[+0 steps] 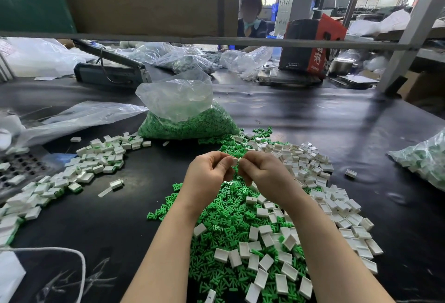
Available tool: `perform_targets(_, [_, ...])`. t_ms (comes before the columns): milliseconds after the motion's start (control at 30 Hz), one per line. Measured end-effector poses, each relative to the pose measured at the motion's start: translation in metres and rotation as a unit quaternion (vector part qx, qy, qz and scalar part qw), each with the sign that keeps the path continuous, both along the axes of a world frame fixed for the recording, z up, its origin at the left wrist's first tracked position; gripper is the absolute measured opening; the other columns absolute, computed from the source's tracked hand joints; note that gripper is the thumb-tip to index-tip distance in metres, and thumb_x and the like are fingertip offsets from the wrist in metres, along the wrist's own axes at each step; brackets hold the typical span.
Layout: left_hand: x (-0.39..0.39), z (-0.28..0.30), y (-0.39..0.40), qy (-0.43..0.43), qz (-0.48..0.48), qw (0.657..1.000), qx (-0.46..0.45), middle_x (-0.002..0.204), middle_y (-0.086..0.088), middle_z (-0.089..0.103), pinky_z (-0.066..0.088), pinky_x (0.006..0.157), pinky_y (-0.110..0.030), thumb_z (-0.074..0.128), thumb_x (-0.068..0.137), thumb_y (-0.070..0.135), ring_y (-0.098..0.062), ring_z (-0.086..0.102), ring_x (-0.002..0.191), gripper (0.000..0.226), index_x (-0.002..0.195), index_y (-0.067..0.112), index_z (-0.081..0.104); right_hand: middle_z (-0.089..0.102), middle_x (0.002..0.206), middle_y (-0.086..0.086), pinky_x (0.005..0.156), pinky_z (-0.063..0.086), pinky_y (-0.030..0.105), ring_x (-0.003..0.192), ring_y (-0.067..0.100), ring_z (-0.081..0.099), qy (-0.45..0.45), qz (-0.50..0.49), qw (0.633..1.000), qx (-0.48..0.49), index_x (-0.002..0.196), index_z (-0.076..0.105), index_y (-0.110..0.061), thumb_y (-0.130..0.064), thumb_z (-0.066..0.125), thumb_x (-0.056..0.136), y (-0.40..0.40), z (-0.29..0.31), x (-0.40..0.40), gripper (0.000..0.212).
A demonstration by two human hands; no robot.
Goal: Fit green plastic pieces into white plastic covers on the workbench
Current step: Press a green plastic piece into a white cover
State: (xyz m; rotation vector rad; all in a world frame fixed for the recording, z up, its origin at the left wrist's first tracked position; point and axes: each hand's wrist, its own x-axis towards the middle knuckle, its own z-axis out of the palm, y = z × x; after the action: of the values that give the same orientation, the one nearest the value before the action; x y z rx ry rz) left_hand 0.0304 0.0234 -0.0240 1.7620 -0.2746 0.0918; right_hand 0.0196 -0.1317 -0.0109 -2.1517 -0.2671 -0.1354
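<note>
Both forearms are reaching over the green pieces (231, 216); the left hand (207, 172) and right hand (262, 170) are pinching one white cover (234, 161) between curled fingertips. White covers (337, 204) are lying scattered rightward, on the black workbench (337, 119).

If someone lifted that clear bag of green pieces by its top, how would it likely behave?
The clear bag looks thin and crumpled, so probably floppy. Its base bulges with green pieces, so likely bottom-heavy and saggy. Its open mouth suggests pieces might spill if tipped.

Bag (190, 119) behind loose pile (231, 220); assembled pieces (96, 158) left.
</note>
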Motion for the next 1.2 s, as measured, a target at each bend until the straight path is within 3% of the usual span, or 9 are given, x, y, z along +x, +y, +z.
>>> perform_targets(100, [0.001,-0.004,0.004,0.001,-0.011,0.996,0.085,0.065,0.0,0.057,0.04,0.059,-0.033,0.054,0.098,0.028,-0.016,0.047,0.061,0.023,0.079,0.021,0.064,0.056,0.061,0.001,0.056,0.04,0.025,0.055,0.011,0.048,0.007,0.001,0.999,0.041,0.07,0.058,-0.011,-0.015,0.052,0.099,-0.001,0.0,-0.001,0.03])
perform_targets(233, [-0.001,-0.004,0.005,0.007,-0.017,0.994,0.111,0.064,0.0,0.052,0.036,0.06,-0.033,0.052,0.098,0.033,-0.016,0.043,0.06,0.027,0.078,0.018,0.061,0.055,0.057,-0.001,0.055,0.04,0.024,0.051,0.008,0.048,0.016,-0.003,0.999,0.042,0.069,0.06,-0.009,-0.015,0.052,0.098,0.001,0.0,-0.001,0.031])
perform_targets(333, [-0.002,-0.002,0.003,0.02,0.003,0.998,0.061,0.063,0.003,0.054,0.039,0.057,-0.027,0.054,0.098,0.03,-0.012,0.045,0.058,0.027,0.077,0.016,0.063,0.055,0.059,0.005,0.059,0.039,0.031,0.057,0.019,0.048,0.04,-0.03,0.989,0.141,0.069,0.061,-0.008,-0.014,0.05,0.099,-0.001,0.001,0.0,0.032])
perform_targets(467, [-0.002,0.001,0.004,0.073,0.002,0.997,-0.04,0.065,0.005,0.064,0.041,0.052,-0.012,0.055,0.098,0.031,-0.004,0.051,0.054,0.028,0.084,0.009,0.068,0.053,0.056,0.003,0.047,0.038,0.014,0.044,0.006,0.045,0.057,-0.077,0.96,0.264,0.071,0.061,-0.007,-0.014,0.048,0.1,-0.009,0.002,0.001,0.032])
perform_targets(567, [-0.003,0.002,0.001,0.077,-0.011,0.996,-0.045,0.066,0.004,0.067,0.041,0.052,-0.01,0.056,0.097,0.03,-0.003,0.054,0.054,0.029,0.086,0.006,0.068,0.054,0.055,0.001,0.051,0.037,0.018,0.049,0.01,0.046,0.059,-0.065,0.964,0.252,0.07,0.063,-0.01,-0.016,0.05,0.1,-0.006,-0.001,0.002,0.034])
perform_targets(700, [-0.003,0.001,-0.003,0.068,-0.025,0.997,-0.039,0.065,0.002,0.066,0.04,0.051,-0.011,0.056,0.098,0.027,-0.004,0.054,0.054,0.027,0.082,0.008,0.068,0.053,0.058,0.007,0.06,0.035,0.039,0.062,0.026,0.043,0.047,-0.045,0.974,0.219,0.066,0.062,-0.012,-0.016,0.051,0.099,0.003,-0.001,0.002,0.035])
perform_targets(1200, [-0.003,0.002,0.001,0.06,-0.054,0.996,-0.044,0.064,0.002,0.058,0.039,0.054,-0.013,0.054,0.099,0.021,-0.007,0.048,0.056,0.026,0.078,0.008,0.064,0.053,0.059,0.004,0.061,0.038,0.034,0.056,0.015,0.046,0.031,0.006,0.991,0.129,0.066,0.057,-0.01,-0.013,0.053,0.098,0.003,-0.001,0.0,0.032])
